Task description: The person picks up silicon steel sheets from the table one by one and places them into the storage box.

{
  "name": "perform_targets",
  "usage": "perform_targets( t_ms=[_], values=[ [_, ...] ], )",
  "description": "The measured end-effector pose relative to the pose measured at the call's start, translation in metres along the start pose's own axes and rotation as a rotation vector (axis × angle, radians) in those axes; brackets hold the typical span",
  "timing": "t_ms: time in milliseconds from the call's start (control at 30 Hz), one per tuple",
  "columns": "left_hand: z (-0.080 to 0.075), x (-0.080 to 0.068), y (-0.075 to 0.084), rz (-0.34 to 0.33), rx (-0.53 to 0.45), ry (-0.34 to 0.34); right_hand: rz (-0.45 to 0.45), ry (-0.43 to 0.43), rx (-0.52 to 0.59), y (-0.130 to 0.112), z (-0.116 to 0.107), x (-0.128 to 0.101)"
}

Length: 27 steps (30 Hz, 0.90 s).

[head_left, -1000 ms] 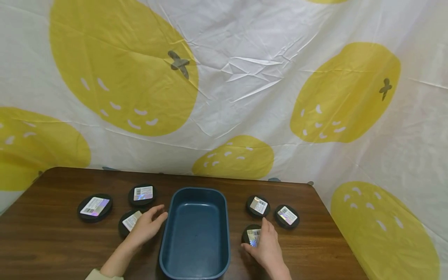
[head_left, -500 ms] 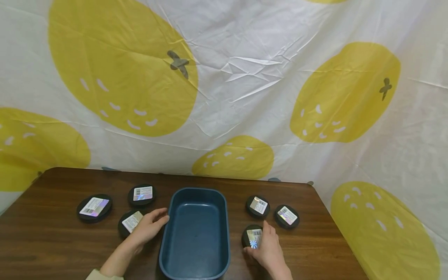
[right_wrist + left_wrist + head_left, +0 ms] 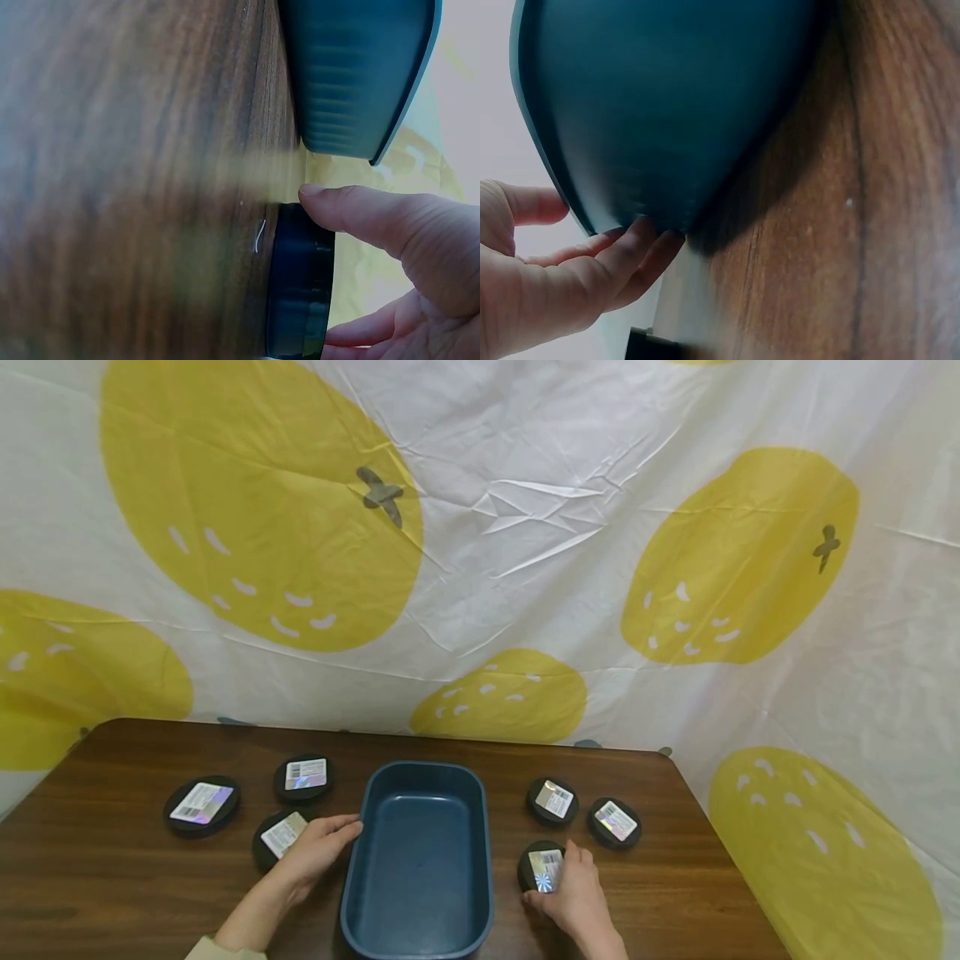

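A deep blue rectangular bin [image 3: 420,868] stands on the table. My left hand [image 3: 317,852] reaches its left side; in the left wrist view the thumb is at the rim and the loosely straight fingers [image 3: 626,244] touch the outer wall. Right of the bin, my right hand [image 3: 577,893] holds a flat round black container [image 3: 542,864] with a white label on top, thumb on its near side and fingers round its far side. In the right wrist view, this container [image 3: 300,281] sits on its base at the table, its lower end cut off by the frame.
Two more labelled black containers lie beyond my right hand, one [image 3: 552,802] nearer the bin, one [image 3: 615,823] farther right. Left of the bin are three: a front one [image 3: 277,839] partly behind my left hand, a back one [image 3: 303,777] and a left one [image 3: 202,806]. A lemon-print cloth [image 3: 525,568] hangs behind the table.
My left fingers have moved slightly toward the near side and come up against the bin's wall. My right hand has shifted slightly nearer me, its thumb drawing in against the container.
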<state>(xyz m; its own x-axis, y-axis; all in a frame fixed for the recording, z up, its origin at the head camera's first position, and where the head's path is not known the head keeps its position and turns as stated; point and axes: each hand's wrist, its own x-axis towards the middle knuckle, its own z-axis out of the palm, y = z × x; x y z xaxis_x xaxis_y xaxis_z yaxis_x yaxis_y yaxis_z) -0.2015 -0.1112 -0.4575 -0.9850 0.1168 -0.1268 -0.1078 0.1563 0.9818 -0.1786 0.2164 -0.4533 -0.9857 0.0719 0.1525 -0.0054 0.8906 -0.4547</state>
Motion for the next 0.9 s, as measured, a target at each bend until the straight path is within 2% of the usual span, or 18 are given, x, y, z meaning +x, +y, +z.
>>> perform_targets(
  t_ms=[133, 233, 500, 900],
  values=[
    [-0.0002, 0.0013, -0.0025, -0.023, -0.086, -0.040, -0.002, 0.008, 0.007, -0.0001, -0.0004, -0.0006],
    [-0.0009, 0.0018, -0.0034, -0.033, -0.109, -0.053, -0.001, 0.007, 0.013, 0.0002, -0.0006, -0.0003],
    [-0.0012, 0.0013, -0.0030, -0.047, -0.128, -0.065, 0.018, 0.000, 0.021, 0.0024, -0.0012, 0.0018],
    [-0.0021, 0.0018, -0.0029, -0.033, -0.150, -0.075, 0.021, -0.013, 0.023, 0.0036, -0.0020, 0.0037]
  ],
)
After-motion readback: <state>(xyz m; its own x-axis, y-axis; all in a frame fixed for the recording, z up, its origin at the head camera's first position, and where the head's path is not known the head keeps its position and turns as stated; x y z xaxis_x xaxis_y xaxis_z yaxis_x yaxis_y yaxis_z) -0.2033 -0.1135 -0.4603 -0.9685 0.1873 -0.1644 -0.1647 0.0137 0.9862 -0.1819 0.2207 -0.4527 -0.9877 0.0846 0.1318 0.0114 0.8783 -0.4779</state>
